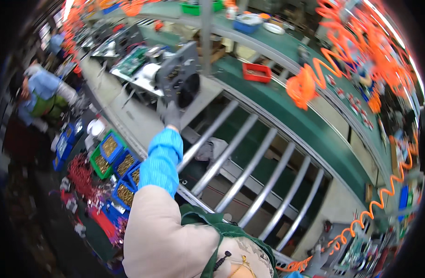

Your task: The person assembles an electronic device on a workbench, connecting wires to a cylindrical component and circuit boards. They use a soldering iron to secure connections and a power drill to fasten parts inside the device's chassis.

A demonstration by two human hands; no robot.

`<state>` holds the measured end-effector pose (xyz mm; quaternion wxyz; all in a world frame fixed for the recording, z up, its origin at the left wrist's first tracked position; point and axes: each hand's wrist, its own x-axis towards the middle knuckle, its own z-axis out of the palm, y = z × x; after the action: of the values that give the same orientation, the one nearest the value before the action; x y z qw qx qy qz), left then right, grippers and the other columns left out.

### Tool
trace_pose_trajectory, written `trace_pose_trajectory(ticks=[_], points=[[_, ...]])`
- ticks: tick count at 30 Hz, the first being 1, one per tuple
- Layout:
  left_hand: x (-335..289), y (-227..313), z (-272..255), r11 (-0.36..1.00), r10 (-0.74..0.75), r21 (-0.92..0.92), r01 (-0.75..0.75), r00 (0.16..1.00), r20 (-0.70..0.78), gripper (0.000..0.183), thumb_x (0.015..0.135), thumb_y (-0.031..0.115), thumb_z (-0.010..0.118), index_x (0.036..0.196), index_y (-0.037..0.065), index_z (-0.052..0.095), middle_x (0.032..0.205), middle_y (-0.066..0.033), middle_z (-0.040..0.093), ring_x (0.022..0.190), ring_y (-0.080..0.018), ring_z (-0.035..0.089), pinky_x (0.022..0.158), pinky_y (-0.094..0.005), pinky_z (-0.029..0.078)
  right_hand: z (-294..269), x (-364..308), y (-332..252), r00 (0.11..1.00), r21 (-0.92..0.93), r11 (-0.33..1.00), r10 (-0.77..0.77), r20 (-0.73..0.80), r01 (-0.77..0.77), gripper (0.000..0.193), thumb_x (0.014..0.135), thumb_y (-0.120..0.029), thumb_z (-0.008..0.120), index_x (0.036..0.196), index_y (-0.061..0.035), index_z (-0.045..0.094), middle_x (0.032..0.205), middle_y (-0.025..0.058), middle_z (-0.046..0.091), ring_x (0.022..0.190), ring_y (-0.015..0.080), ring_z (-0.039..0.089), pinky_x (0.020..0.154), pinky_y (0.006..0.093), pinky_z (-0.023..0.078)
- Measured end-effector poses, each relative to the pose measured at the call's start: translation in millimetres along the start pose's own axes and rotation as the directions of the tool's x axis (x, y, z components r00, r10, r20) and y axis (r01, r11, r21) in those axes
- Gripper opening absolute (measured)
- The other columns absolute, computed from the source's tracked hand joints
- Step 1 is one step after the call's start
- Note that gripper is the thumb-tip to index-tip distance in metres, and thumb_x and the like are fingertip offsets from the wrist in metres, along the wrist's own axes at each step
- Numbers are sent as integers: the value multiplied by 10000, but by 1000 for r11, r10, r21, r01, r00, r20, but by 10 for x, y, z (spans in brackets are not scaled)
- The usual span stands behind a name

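Note:
My left arm, in a beige sleeve and blue sleeve cover, stretches forward. My left hand (173,114), in a grey glove, closes on the lower edge of an electronic unit (179,76) standing at the near end of a row. Its black upright panel has a large round opening and brass-coloured posts; a green circuit board and white parts sit behind it. My right hand (318,260), also grey-gloved, shows at the lower right beside another unit with circuit boards (353,250). Motion smears its fingers, so their hold cannot be made out.
Metal rollers (247,171) bridge a gap in the bench before me. Beyond runs a green conveyor (286,109) with a red tray (257,72). Orange coiled hoses (374,204) hang at the right. Blue bins (124,164) of brass parts stand left; a co-worker (46,90) is farther left.

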<state>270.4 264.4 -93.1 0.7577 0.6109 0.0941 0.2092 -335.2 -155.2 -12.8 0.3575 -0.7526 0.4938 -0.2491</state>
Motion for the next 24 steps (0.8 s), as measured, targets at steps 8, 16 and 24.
trace_pose_trajectory(ticks=[8,16,24], points=[[555,526,78,910,65,412,-38,997,-50,571,725,59,493,1296,52,477,1230,-217,516,1162,-351,497,1013,-356,367,878,189,-460,674,-131,990,132,727,-51,547,889,-41,554,1389,10,341,1307,132,501,1114,201,500,928,288,415],[163,278,172,884,243,395,-251,967,70,505,756,116,622,1243,51,506,1193,-234,544,1136,-358,522,972,-363,395,1455,755,-808,532,-197,734,-255,808,650,549,847,-237,658,1335,-77,463,1069,124,618,937,190,577,816,302,473],[-1106,449,409,844,124,465,-267,941,315,500,734,120,498,1228,56,449,1065,-217,520,952,-383,545,819,-462,434,2271,546,-2254,325,-43,573,-399,858,818,511,823,-65,559,1317,7,450,1127,154,571,1089,262,543,920,329,423]])
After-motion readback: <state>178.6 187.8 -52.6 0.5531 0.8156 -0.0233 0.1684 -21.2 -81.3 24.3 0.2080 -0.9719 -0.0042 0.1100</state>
